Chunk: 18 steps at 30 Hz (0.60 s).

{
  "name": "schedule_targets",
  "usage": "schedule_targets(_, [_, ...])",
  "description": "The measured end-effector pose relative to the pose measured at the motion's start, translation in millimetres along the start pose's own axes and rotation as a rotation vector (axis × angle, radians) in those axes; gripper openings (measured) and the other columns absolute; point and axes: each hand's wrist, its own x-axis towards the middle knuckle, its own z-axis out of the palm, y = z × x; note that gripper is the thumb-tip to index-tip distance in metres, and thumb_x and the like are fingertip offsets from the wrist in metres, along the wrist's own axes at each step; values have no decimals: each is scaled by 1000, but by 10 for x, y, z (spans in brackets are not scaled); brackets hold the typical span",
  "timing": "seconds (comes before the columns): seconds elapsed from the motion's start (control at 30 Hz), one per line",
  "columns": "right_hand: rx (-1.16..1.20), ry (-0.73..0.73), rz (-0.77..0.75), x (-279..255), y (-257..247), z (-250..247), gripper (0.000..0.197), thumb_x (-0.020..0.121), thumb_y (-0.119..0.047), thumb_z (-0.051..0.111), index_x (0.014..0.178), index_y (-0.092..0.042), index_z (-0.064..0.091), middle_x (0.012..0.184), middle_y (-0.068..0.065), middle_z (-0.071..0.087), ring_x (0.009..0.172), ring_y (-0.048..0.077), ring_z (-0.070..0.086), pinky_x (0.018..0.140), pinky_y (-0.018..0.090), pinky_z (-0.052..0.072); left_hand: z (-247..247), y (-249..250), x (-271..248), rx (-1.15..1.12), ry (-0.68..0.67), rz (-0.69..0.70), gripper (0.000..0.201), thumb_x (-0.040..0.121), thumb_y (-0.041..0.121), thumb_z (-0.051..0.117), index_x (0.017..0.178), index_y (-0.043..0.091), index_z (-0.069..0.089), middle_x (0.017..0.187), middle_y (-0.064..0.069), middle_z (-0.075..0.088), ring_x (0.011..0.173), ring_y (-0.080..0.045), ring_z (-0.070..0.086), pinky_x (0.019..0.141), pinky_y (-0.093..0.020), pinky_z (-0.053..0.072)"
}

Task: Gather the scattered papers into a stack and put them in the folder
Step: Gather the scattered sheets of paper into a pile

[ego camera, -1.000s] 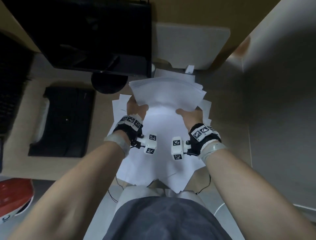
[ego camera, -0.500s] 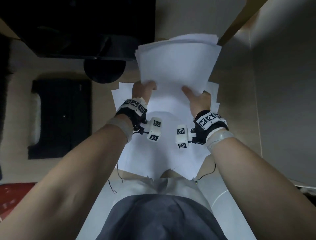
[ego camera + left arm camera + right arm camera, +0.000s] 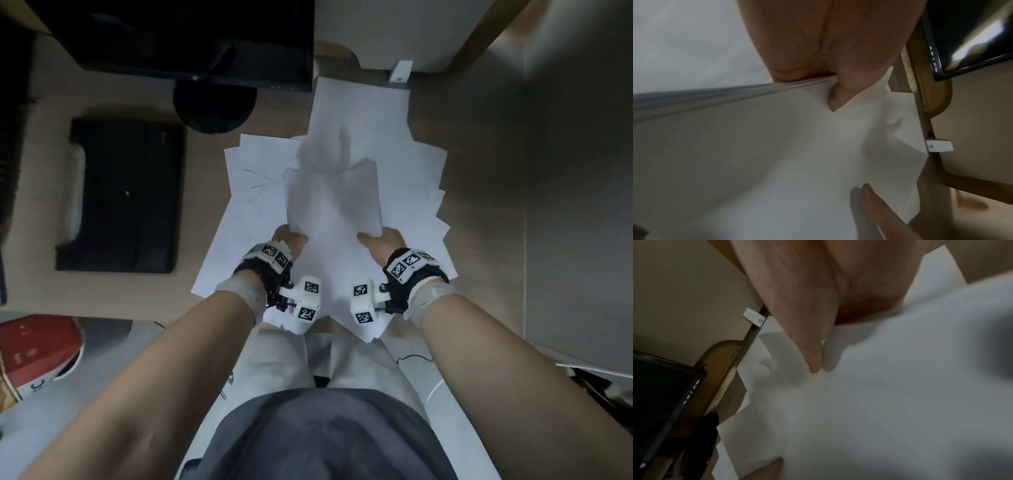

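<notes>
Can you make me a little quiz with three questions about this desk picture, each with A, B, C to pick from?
1. Where is the black keyboard?
A. left of the papers
B. on top of the papers
C. in the person's lap

2. What colour are the loose papers on the desk?
A. yellow
B. white
C. green

3. What is happening with the paper stack?
A. it lies untouched
B. one hand holds it
C. both hands hold it

Answers:
1 A, the keyboard lies on the desk left of the spread sheets.
2 B, every sheet looks white.
3 C, the left hand and the right hand each grip a near corner of the stack.
</notes>
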Motion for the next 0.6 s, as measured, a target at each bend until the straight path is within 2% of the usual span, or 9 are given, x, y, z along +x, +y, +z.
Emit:
schedule_targets(0.1, [-55, -13, 4, 50, 87, -46, 53, 91, -39, 61, 129, -2, 55, 121, 9, 63, 108, 31, 60, 86, 31, 47, 110, -43, -65, -89, 79, -28, 55, 86, 18, 65, 132, -4, 46, 124, -20, 59, 109, -34, 59, 87, -35, 47])
schedule_targets(0.2, [-123, 37, -46, 135, 68, -151, 50, 89, -38, 62, 128, -6, 56, 124, 13, 60, 112, 33, 57, 85, 32, 47, 148, -23, -74, -82, 165, -54, 91, 74, 40, 74, 143, 5, 26, 135, -15, 46, 119, -36, 52, 102, -42, 43])
schedule_targets(0.27, [-171, 50, -59, 185, 64, -222, 47, 87, -35, 63, 123, -5, 58, 120, 15, 61, 105, 33, 60, 77, 30, 46, 195, -36, -52, -2, 168, -23, 100, 57, 49, 73, 140, 9, 37, 134, -12, 50, 114, -35, 56, 100, -42, 46])
schedule_targets(0.33, [-167, 2, -87, 204, 54, -242, 37, 85, -27, 64, 113, -3, 60, 110, 14, 66, 96, 31, 64, 73, 30, 49, 223, -26, -40, 4, 141, 33, 72, 66, 34, 72, 128, 4, 52, 119, -12, 61, 102, -31, 61, 88, -37, 51])
schedule_targets(0.4, [-106, -37, -85, 202, 39, -217, 34, 83, -20, 65, 112, -3, 60, 110, 13, 66, 95, 29, 64, 80, 33, 52, 199, 21, -69, -107, 160, 58, 44, 78, 8, 67, 120, -2, 58, 105, -13, 62, 92, -29, 60, 76, -33, 49])
schedule_targets(0.43, [-64, -31, -68, 187, -4, -210, 37, 83, -17, 65, 116, -2, 58, 113, 12, 64, 99, 29, 62, 84, 33, 51, 161, 70, -76, -169, 169, 73, 42, 77, 2, 67, 118, -3, 59, 103, -13, 63, 90, -28, 60, 75, -32, 49])
schedule_targets(0.5, [33, 25, -44, 189, -109, -221, 40, 82, -16, 62, 118, -3, 53, 115, 12, 59, 100, 28, 59, 81, 32, 47, 83, 194, -31, -235, 173, 109, 48, 69, 5, 71, 115, -1, 61, 107, -14, 67, 95, -31, 64, 84, -39, 54])
schedule_targets(0.53, [74, 50, -37, 200, -178, -247, 37, 80, -17, 60, 115, -6, 52, 110, 11, 57, 96, 27, 57, 75, 31, 45, 40, 295, -22, -236, 161, 134, 49, 67, 7, 73, 115, 1, 63, 108, -13, 68, 97, -31, 65, 88, -41, 54])
schedule_targets(0.6, [128, 89, -30, 227, -348, -341, 29, 78, -18, 58, 105, -8, 52, 95, 7, 56, 82, 26, 53, 62, 26, 40, -30, 515, 25, -217, 144, 194, 44, 74, 7, 74, 116, 3, 64, 104, -5, 66, 95, -25, 63, 90, -34, 51])
